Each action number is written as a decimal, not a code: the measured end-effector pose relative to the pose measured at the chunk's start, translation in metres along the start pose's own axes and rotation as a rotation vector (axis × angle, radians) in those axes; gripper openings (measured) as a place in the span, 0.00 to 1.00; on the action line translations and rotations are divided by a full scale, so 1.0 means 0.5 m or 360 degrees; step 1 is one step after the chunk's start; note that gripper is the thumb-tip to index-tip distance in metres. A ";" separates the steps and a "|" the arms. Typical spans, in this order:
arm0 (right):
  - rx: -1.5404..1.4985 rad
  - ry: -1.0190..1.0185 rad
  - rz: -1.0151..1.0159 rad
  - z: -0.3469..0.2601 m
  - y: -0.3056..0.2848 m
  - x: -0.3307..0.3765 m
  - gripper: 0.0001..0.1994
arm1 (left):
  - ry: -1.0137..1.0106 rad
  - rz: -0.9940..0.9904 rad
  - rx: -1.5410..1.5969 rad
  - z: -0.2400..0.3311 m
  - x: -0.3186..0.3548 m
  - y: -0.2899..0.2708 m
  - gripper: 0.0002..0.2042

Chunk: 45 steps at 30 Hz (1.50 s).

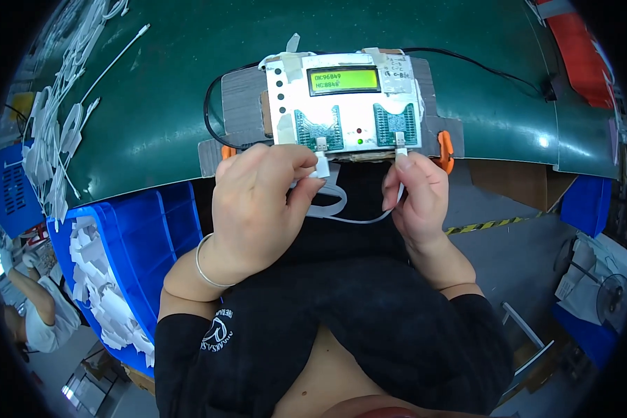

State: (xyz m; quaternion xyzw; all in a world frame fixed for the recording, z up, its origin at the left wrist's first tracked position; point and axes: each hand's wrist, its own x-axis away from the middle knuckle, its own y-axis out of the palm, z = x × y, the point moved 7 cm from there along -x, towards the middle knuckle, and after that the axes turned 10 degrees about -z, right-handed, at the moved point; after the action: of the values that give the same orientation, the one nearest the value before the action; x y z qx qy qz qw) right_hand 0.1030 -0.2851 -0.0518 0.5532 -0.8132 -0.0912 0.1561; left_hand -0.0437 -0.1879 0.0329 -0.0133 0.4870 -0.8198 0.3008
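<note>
A white cable tester (pixel 352 108) with a lit yellow-green display (pixel 343 80) lies on the table's near edge. My left hand (pixel 256 202) pinches one plug (pixel 322 166) of a white USB cable (pixel 359 221), its tip at the left green circuit board (pixel 318 125). Between thumb and fingers my right hand (pixel 422 195) grips the cable's other plug (pixel 401 150), a metal-tipped one at the right circuit board (pixel 395 120). Whether either tip is fully seated cannot be made out. The cable hangs coiled between the hands. A green light (pixel 360 141) glows on the panel.
Bundles of white cables (pixel 56 132) lie on the green table (pixel 160 76) at left. Below them stands a blue bin (pixel 177 216) with white scraps. Orange clamps (pixel 446 150) flank the tester; a black cord (pixel 474 61) runs right. Another person (pixel 38 313) is at far left.
</note>
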 end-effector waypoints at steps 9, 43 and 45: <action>0.0145 0.0143 -0.0171 -0.003 -0.009 -0.009 0.16 | -0.0049 -0.0120 0.0414 -0.008 -0.044 -0.032 0.11; 0.0861 -0.0346 -0.0016 -0.019 0.007 0.021 0.15 | 0.0563 -0.0054 -0.0216 0.006 0.019 0.021 0.10; 0.1279 -0.0822 -0.0338 -0.065 0.027 0.040 0.16 | 0.0664 -0.0230 -0.0188 0.029 0.041 0.008 0.11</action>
State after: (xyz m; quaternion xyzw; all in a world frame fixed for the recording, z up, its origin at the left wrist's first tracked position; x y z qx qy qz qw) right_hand 0.0961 -0.2978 -0.0141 0.6089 -0.7353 0.0802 -0.2867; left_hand -0.0540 -0.2109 0.0317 0.1040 0.5836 -0.7943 0.1329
